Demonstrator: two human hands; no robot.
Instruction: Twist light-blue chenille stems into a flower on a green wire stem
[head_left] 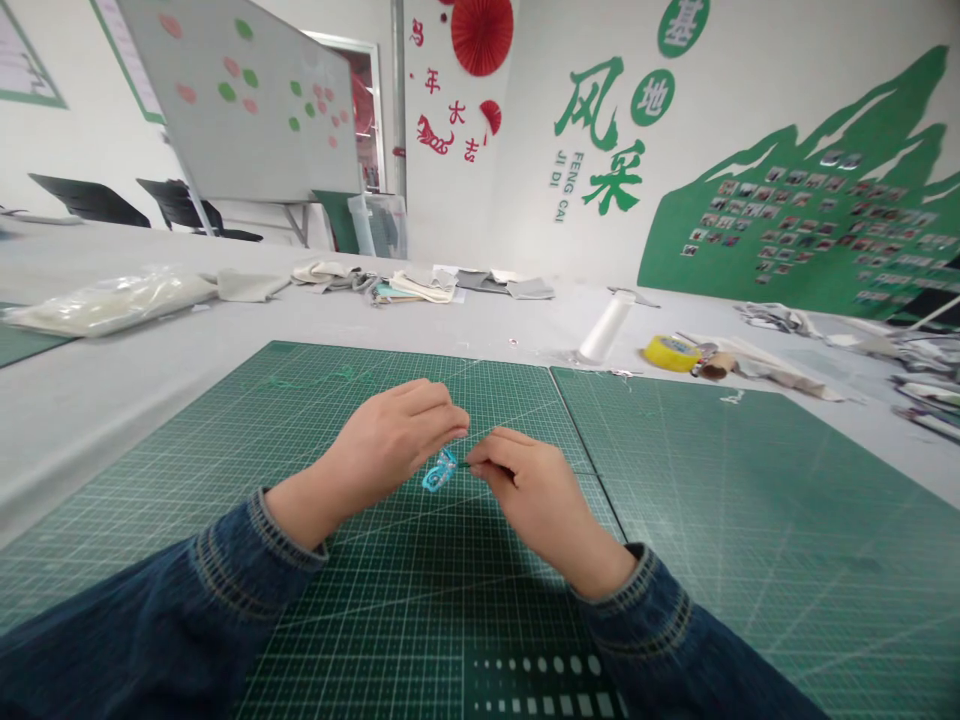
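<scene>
Two hands meet at a small blue ornament (439, 471) over the green cutting mat (360, 620): the right hand's (536, 490) grip is pinched on a thin dark strand (462, 463) just right of the ornament, while the left hand's (394, 440) fingers curl close beside it, and whether they clamp anything I cannot tell. Beyond the ornament, on the pale tabletop (337, 320), lie fabric scraps (424, 287), with a white roll (604, 328) and a yellow tape roll (670, 353) to its right and a clear plastic bag (120, 300) well to its left.
</scene>
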